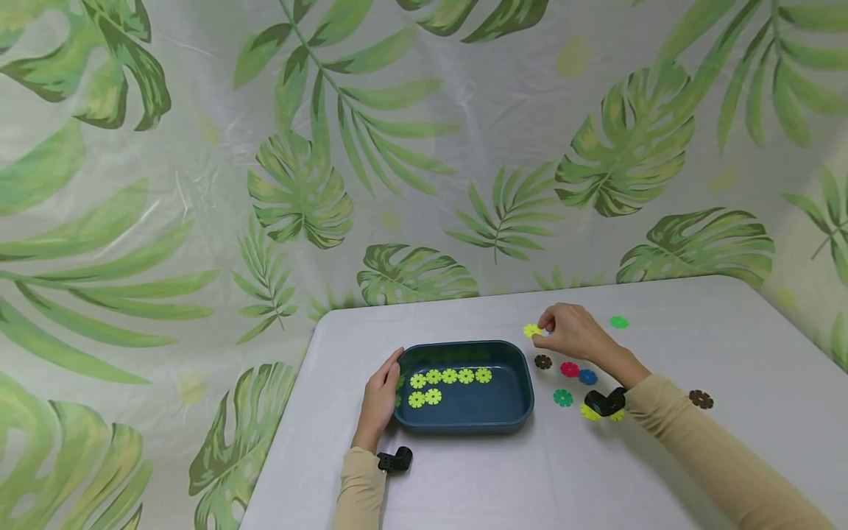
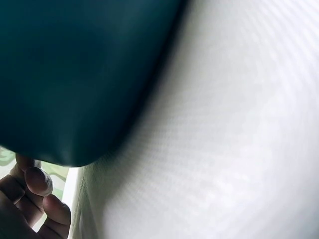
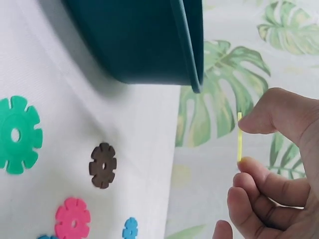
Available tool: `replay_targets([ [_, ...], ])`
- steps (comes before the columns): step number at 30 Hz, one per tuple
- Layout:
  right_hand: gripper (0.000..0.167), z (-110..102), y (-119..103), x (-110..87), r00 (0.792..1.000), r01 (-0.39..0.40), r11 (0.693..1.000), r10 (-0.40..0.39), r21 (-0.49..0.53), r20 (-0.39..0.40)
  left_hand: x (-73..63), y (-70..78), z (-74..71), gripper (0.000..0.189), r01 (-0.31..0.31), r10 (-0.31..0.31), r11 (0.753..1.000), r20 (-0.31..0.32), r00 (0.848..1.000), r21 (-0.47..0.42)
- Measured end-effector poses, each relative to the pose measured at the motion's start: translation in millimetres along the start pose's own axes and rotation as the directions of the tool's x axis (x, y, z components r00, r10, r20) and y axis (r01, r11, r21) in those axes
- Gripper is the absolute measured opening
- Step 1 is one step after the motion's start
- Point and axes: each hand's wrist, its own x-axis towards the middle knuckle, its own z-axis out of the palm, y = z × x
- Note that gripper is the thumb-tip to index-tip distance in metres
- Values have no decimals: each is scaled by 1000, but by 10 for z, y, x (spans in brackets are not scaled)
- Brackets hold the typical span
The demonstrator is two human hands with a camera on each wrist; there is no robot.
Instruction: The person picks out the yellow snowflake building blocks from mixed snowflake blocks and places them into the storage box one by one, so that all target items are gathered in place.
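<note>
My right hand (image 1: 573, 333) pinches a yellow flower-shaped disc (image 1: 532, 331) between thumb and finger, above the table's far side. The disc shows edge-on in the right wrist view. At the left end of a dark blue tray (image 1: 464, 428), my left hand (image 1: 379, 401) rests along the outer wall; its fingertips touch the tray's side in the left wrist view. Inside the tray, several yellow flower discs (image 1: 450, 376) lie in two rows. Close to the right hand are a brown disc (image 1: 543, 361), a pink disc (image 1: 569, 369) and a blue disc (image 1: 587, 377).
More flower discs lie right of the tray: green ones (image 1: 562, 397), yellow ones (image 1: 589, 412) partly under the right wrist, and a brown one (image 1: 701, 399) farther right. A green disc (image 1: 619, 322) lies near the back edge. Leaf-patterned cloth (image 1: 411, 276) stands behind the white table (image 1: 318, 442).
</note>
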Motion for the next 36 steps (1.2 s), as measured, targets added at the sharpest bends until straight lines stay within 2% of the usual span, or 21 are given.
replay_targets([
  [18,23,86,-443,97,996,82,997,-82,4,35,-22,34,-8,41,-6,6,1000,2,1000,-7],
  [30,17,237,-665,121,981,178,984,-178,9,83,-10,30,-12,40,17,-17,1000,2,1000,-1],
  [36,18,319,-751,133,972,209,978,-209,12,105,-9,44,-15,41,-10,10,1000,-1,1000,-1],
])
